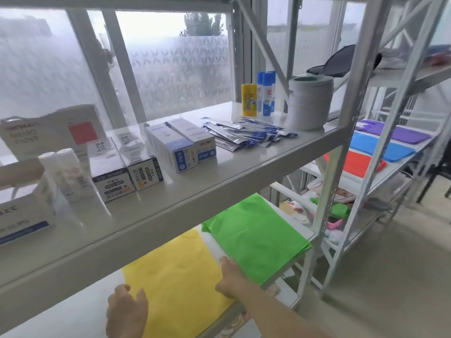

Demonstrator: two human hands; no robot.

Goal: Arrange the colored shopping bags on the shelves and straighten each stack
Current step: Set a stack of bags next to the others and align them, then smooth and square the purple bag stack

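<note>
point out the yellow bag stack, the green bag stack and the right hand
yellow bag stack (175, 276): head view, middle of its flat top.
green bag stack (256, 237): head view, centre of the top bag.
right hand (230, 280): head view, back of the hand, between the two stacks.

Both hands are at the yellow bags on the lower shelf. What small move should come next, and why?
Probably press both hands inward to square the yellow stack. The left hand sits at its left edge and the right hand at its right edge, beside the green stack, so the stack is already bracketed. Its front edge appears to overhang the shelf, so a light push back may follow.
</note>
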